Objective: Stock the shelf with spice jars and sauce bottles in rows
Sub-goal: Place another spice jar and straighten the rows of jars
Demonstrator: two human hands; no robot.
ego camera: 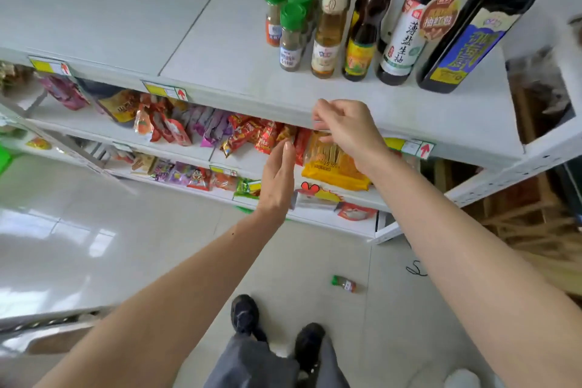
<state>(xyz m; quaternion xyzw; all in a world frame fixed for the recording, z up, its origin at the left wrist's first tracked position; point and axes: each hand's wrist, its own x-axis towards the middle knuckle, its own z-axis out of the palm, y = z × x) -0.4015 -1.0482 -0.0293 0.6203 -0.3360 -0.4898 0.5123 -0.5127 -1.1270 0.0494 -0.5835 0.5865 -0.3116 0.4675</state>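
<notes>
On the white top shelf (220,50) stand two rows of green-capped spice jars (291,38). To their right run rows of bottles: a pale vinegar bottle (330,28), a yellow-capped oil bottle (367,31), a soy sauce bottle (406,31) and a large dark bottle (472,38). My left hand (278,179) hangs below the shelf edge, fingers straight, holding nothing. My right hand (346,129) is at the shelf's front edge, fingers loosely curled, empty. One green-capped spice jar (345,284) lies on its side on the floor.
Lower shelves hold several snack packets (252,135) and a yellow noodle pack (333,164). Price tags (165,91) line the shelf fronts. My shoes (245,315) stand on the tiled floor. Wooden pallets (519,208) sit to the right.
</notes>
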